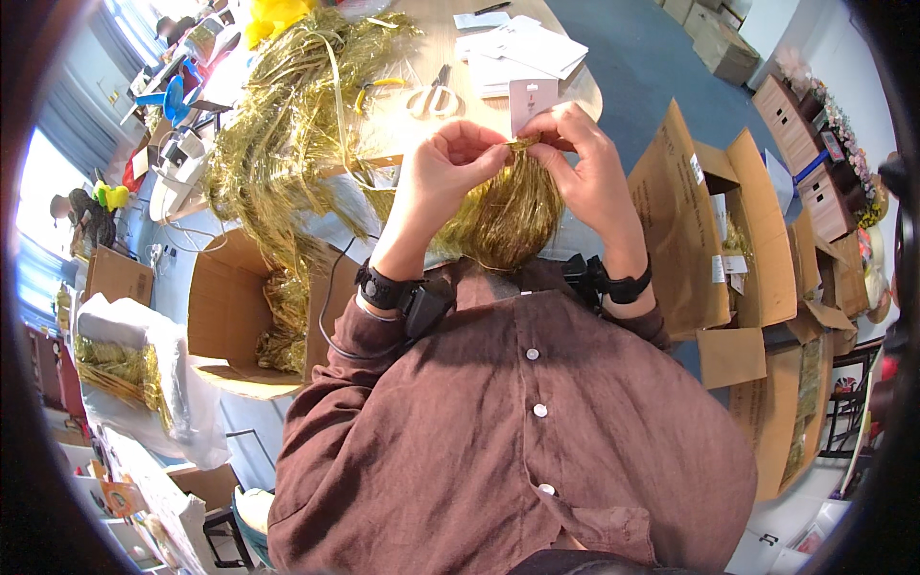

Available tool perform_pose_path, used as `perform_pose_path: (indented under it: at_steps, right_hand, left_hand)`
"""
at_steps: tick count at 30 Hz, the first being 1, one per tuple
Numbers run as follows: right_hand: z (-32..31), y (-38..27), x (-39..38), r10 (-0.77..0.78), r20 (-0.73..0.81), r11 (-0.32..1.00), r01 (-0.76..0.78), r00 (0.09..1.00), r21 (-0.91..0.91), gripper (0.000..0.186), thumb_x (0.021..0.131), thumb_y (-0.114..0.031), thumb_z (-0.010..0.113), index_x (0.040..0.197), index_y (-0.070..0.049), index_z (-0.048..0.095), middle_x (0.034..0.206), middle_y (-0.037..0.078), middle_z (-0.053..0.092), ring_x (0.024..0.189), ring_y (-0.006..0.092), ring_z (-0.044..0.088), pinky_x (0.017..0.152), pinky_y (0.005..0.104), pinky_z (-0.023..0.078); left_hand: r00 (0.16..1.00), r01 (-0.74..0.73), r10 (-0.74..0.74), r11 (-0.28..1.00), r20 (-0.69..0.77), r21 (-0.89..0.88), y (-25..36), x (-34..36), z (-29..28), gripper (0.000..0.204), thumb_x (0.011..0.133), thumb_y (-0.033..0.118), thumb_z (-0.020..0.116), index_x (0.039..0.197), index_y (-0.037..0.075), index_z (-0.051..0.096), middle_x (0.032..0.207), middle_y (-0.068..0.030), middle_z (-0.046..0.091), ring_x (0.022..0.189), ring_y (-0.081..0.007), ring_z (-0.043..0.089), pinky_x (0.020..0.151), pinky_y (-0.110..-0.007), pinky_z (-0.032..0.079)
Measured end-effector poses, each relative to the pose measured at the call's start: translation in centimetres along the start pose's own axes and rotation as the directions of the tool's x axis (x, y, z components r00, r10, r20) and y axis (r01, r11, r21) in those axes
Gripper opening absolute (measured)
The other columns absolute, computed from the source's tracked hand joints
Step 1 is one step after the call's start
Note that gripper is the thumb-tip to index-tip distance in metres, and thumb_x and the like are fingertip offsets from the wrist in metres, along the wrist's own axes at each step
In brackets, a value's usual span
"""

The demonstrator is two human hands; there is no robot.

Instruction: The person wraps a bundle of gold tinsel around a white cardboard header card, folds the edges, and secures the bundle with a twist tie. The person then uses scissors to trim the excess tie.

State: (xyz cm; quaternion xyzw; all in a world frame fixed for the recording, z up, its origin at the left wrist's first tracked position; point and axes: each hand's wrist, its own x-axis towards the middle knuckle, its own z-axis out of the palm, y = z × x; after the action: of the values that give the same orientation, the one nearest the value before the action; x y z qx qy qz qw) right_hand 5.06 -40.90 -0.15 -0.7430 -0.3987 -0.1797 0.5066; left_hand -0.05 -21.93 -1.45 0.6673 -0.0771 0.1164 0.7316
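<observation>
Just in front of my chest, my left hand (pixel 456 165) and my right hand (pixel 583 165) pinch the gathered top of a gold tinsel bundle (pixel 513 216) from either side. Its shiny strands hang down in a rounded tail. A white hang card (pixel 532 102) stands up at the pinched top, against my right fingers; how it joins the bundle is hidden. Beyond my left hand lie white-handled scissors (pixel 433 100) and a small yellow-handled tool (pixel 379 86) on the wooden table (pixel 422 53). A large heap of loose gold tinsel (pixel 278 125) spills over the table's left edge.
White cards (pixel 522 57) lie stacked at the table's far right, near a pen (pixel 493 8). Cardboard boxes holding tinsel stand on both sides, one left (pixel 216 307) and one right (pixel 671 230). A black cable (pixel 331 297) runs by my left arm.
</observation>
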Motion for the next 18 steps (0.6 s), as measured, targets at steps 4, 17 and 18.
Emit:
perform_pose_path:
  at_steps: [4,17,18]
  right_hand:
    - [-0.1,-0.1,0.0,0.025,0.03,0.998,-0.026,0.999,0.048,0.017,0.088,0.003,0.064,0.104,-0.001,0.063,0.098,0.008,0.062,0.092,0.0202,0.066,0.081,0.032,0.053]
    - [0.0,0.2,-0.8,0.135,0.065,0.919,-0.149,0.989,0.365,0.031,0.076,0.0,0.068,0.104,-0.006,0.055,0.1,0.002,0.06,0.092,0.0127,0.061,0.086,0.0296,0.052]
    - [-0.1,0.3,-0.8,0.144,0.063,0.907,-0.157,0.988,0.39,0.031,0.075,0.0,0.067,0.103,-0.006,0.055,0.1,0.002,0.059,0.091,0.0122,0.06,0.085,0.0287,0.052]
  left_hand:
    - [1.0,-0.007,0.007,1.0,0.016,-0.001,-0.2,0.2,0.0,0.012,0.089,0.005,0.072,0.098,0.0,0.067,0.091,-0.0045,0.071,0.084,-0.0086,0.066,0.078,-0.021,0.052]
    - [0.995,-0.007,-0.003,0.995,0.1,0.098,1.8,-0.3,1.0,0.012,0.087,0.007,0.076,0.095,0.001,0.07,0.085,0.0003,0.069,0.077,-0.0047,0.062,0.071,-0.02,0.05]
    - [0.995,-0.007,-0.005,0.993,0.105,0.119,1.9,-0.2,0.9,0.012,0.086,0.007,0.076,0.095,0.001,0.07,0.084,0.0007,0.069,0.077,-0.0045,0.062,0.071,-0.019,0.05]
